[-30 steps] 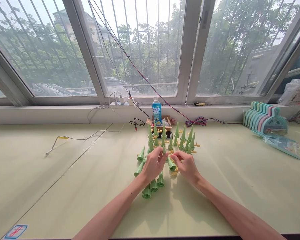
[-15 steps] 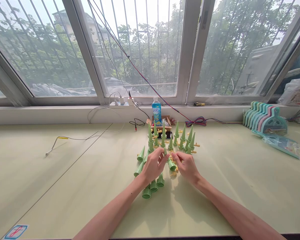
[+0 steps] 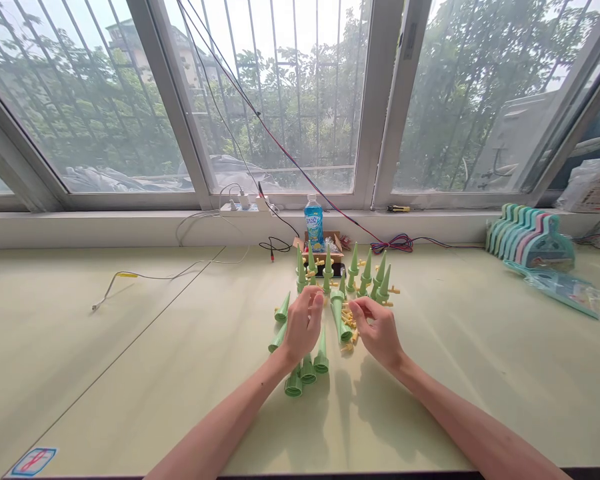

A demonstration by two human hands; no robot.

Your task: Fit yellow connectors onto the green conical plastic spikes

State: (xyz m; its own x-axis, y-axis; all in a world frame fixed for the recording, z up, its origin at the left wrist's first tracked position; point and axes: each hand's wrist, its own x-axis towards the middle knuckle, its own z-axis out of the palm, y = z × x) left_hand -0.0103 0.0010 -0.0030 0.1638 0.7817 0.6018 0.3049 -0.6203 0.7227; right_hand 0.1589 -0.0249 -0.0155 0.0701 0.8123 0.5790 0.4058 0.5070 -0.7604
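My left hand (image 3: 304, 325) is over the left part of a cluster of green plastic spikes, its fingers curled; anything within them is hidden. A green spike (image 3: 337, 310) points tip-down between my hands, wide end up. My right hand (image 3: 379, 328) is closed in a pinch just right of that spike's top; what the fingertips hold is too small to make out. Small yellow valve pieces (image 3: 349, 319) lie in a pile beneath and between the hands. Several loose green spikes (image 3: 321, 360) lie with hollow ends toward me, below my left hand.
Several green spikes (image 3: 354, 267) with yellow valves stand upright behind my hands. Beyond them are a dark phone (image 3: 338, 270), a cardboard box (image 3: 336, 245) and a blue bottle (image 3: 314, 223). Pastel dustpan-shaped items (image 3: 527, 237) stand at right. A grey cable (image 3: 150, 275) lies left.
My left hand has drawn slightly left, away from my right. A tip-down green spike now shows between them, where a spike tip stuck up at my left fingers before.
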